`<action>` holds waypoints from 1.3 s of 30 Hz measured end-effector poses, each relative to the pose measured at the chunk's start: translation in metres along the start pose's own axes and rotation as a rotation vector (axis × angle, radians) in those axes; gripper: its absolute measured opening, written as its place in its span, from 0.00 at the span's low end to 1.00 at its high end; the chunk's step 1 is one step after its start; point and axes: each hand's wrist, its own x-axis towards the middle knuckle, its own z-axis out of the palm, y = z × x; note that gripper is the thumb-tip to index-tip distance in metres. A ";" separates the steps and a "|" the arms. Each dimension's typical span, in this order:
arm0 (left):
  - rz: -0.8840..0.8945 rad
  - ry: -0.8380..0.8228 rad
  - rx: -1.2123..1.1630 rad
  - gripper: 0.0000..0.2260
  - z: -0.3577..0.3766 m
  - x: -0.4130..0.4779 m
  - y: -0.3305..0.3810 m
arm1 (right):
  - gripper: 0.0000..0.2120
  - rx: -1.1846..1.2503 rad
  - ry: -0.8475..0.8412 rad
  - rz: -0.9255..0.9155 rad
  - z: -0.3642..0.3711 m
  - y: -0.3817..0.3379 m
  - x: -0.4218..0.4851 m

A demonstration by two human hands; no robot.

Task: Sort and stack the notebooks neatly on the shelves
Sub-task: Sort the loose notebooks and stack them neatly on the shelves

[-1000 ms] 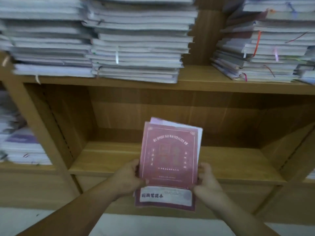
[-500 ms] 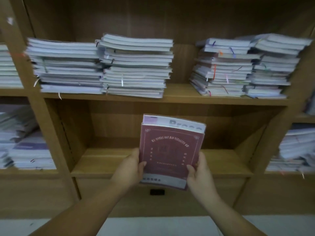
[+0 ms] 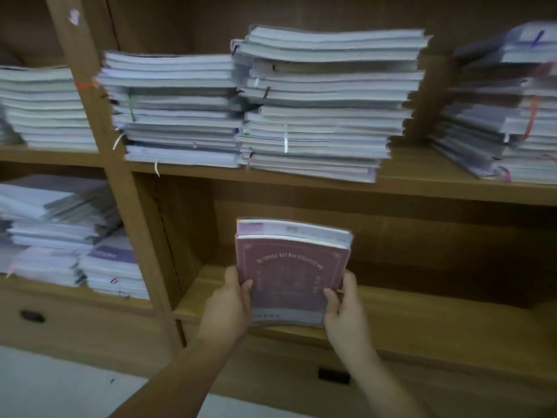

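While both hands grip it, a bundle of at least two notebooks (image 3: 289,273), red cover facing near, stands upright at the near edge of the lower shelf (image 3: 422,309). Left hand (image 3: 229,303) and right hand (image 3: 343,309): thumbs pressed on the cover, fingers curled behind the sides. Upper shelf (image 3: 407,182): two stacks side by side, left stack (image 3: 174,110) and middle stack (image 3: 325,101), plus a right stack (image 3: 506,116). Left bay: one far-left stack (image 3: 45,107) above, loose piles (image 3: 60,236) below.

A small bundle of notebooks (image 3: 291,276), dark red cover facing out, is held upright and slightly bowed at the front edge of the lower shelf (image 3: 437,315). Above, the upper shelf (image 3: 407,188) carries flat stacks of pale notebooks (image 3: 325,116) with uneven edges.
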 end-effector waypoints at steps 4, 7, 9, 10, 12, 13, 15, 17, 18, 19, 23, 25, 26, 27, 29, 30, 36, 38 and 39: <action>-0.048 -0.017 -0.060 0.08 0.000 0.011 -0.025 | 0.14 -0.001 -0.031 -0.001 0.024 0.008 0.013; -0.010 -0.051 -0.046 0.11 0.005 0.009 -0.035 | 0.13 -0.040 -0.041 0.035 0.030 0.017 0.014; -0.028 -0.096 -0.057 0.12 0.010 0.004 -0.040 | 0.13 -0.086 -0.068 0.070 0.034 0.024 0.009; -0.045 -0.111 -0.074 0.12 0.011 0.003 -0.042 | 0.12 -0.099 -0.078 0.084 0.036 0.027 0.006; -0.076 -0.143 -0.105 0.12 0.014 0.005 -0.044 | 0.11 -0.107 -0.095 0.113 0.038 0.032 0.006; -0.090 -0.170 -0.109 0.11 0.015 0.007 -0.046 | 0.11 -0.111 -0.111 0.122 0.038 0.033 0.007; -0.121 -0.246 -0.075 0.10 0.017 0.008 -0.050 | 0.09 -0.131 -0.141 0.136 0.038 0.034 0.010; -0.139 -0.289 -0.007 0.07 0.017 0.007 -0.053 | 0.06 -0.150 -0.142 0.144 0.036 0.032 0.012; -0.145 -0.276 0.021 0.06 0.015 0.008 -0.053 | 0.05 -0.153 -0.136 0.139 0.035 0.029 0.013; -0.150 -0.257 0.029 0.05 0.010 0.009 -0.052 | 0.05 -0.151 -0.136 0.128 0.033 0.023 0.014; -0.163 -0.247 -0.034 0.09 -0.017 0.005 -0.046 | 0.05 -0.127 -0.186 0.139 0.028 -0.006 0.010; -0.222 -0.303 -0.072 0.11 -0.030 -0.004 -0.050 | 0.06 -0.118 -0.224 0.231 0.034 -0.008 0.002; -0.257 -0.339 -0.075 0.10 -0.035 -0.009 -0.053 | 0.07 -0.119 -0.256 0.300 0.038 -0.007 -0.004; -0.289 -0.365 -0.069 0.10 -0.041 -0.013 -0.059 | 0.08 -0.121 -0.295 0.365 0.044 -0.007 -0.010; -0.367 -0.369 -0.072 0.11 -0.047 -0.015 -0.070 | 0.11 -0.104 -0.339 0.463 0.060 -0.003 -0.016; -0.422 -0.345 -0.087 0.11 -0.049 -0.014 -0.074 | 0.12 -0.088 -0.338 0.489 0.069 -0.002 -0.016; -0.633 -0.256 -0.231 0.11 -0.066 0.006 -0.106 | 0.11 -0.105 -0.340 0.425 0.118 -0.006 -0.003; -0.649 -0.215 -0.263 0.12 -0.065 0.017 -0.124 | 0.11 -0.115 -0.341 0.386 0.130 -0.003 0.005; -0.649 -0.189 -0.281 0.12 -0.062 0.022 -0.131 | 0.11 -0.131 -0.337 0.372 0.136 -0.001 0.009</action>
